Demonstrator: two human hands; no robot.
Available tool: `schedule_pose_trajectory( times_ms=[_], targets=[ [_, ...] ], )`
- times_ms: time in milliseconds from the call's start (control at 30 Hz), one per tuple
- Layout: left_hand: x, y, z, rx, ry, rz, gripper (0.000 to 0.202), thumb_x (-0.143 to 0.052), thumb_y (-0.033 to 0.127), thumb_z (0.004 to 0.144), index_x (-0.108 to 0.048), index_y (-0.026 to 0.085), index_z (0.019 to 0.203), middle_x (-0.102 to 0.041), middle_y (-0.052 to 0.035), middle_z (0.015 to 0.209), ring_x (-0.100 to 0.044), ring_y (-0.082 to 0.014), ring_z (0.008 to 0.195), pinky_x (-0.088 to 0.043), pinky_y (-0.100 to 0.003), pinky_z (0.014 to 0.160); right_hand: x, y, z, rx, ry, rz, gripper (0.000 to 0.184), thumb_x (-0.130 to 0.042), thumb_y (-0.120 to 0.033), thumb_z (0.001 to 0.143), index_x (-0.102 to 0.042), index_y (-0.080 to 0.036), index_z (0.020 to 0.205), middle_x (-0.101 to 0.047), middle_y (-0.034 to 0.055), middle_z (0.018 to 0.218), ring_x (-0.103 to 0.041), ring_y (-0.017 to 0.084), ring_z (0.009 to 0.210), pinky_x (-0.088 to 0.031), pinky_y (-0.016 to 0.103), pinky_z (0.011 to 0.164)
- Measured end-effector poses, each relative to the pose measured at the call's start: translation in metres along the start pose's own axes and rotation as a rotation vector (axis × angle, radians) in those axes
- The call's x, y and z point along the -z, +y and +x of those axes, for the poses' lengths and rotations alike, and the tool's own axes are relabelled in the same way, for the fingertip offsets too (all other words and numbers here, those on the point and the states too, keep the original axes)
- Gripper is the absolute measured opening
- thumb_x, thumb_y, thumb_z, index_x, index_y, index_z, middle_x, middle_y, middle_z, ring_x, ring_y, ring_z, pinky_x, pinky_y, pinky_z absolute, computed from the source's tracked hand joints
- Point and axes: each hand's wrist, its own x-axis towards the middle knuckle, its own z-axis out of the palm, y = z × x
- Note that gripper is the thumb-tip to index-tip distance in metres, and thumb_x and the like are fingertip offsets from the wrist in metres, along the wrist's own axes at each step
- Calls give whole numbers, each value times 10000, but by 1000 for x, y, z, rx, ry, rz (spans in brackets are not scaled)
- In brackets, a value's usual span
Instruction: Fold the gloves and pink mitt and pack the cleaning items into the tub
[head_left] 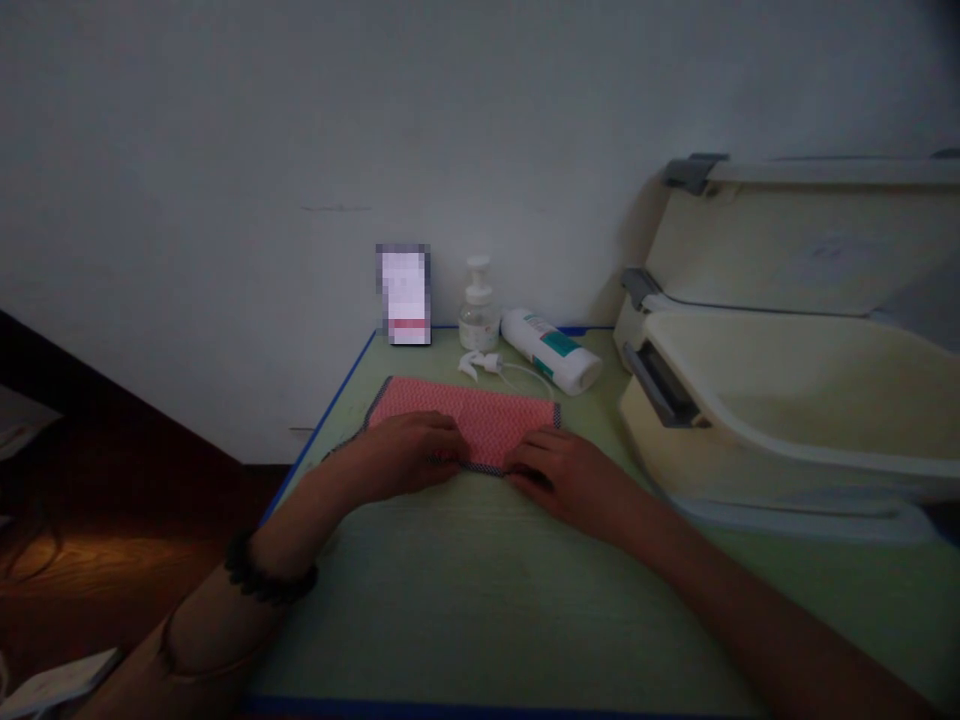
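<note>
A folded pink cloth (480, 425) with a dark checked border lies flat on the green table. My left hand (416, 450) rests over its near left part, fingers curled down and closed at the near edge. At the near right corner, my right hand (551, 470) has its fingers bent and closed on the edge. Both thumbs are close to the cloth's near border; the fingertips are partly hidden. Just behind the cloth lies a white spray trigger head (481, 364) with a thin clear tube.
A white bottle with a green label (551, 350) lies on its side. Beside it stands a clear pump bottle (478, 312). A phone (406, 295) leans against the wall. To the right is a cream plastic bin (660, 440), its lid raised. The table (495, 600) has blue edges.
</note>
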Motion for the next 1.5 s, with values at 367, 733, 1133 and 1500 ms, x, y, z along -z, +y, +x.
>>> schedule_pose_trajectory(
  times_ms=[367,733,1133,1500],
  targets=[
    [-16,-16,4,92,293,30,272,-446,286,859,-542,170,1085,-528,-119,1142,-471,-222,1065,-370,-414,947,6,-7,-3,52,-42,123,144,-482,-175,838,-623,-157,821,-621,32,787,-543,132,700,-398,261,660],
    [-29,-26,5,159,98,169,562,-323,454,891,-305,145,1361,-285,-131,1442,-229,-263,1323,-180,-448,1075,-3,-3,-2,-46,147,60,275,-470,-265,849,-568,-173,1089,-573,91,1124,-501,208,1046,-393,400,910],
    [-32,-24,5,279,26,179,545,-229,479,904,-206,245,1397,-201,-63,1472,-154,-255,1350,-102,-477,1075,-19,0,-9,-132,-1,-87,569,-326,-395,892,-329,-60,1351,-307,182,1416,-245,267,1319,-232,462,1063],
    [-33,-35,4,528,37,281,577,-168,491,902,-207,205,1401,-190,-69,1478,-148,-262,1350,-169,-451,1068,-16,-1,-9,-151,-51,-116,595,-322,-431,885,-319,-80,1365,-281,154,1434,-236,269,1322,-208,438,1075]
  ],
)
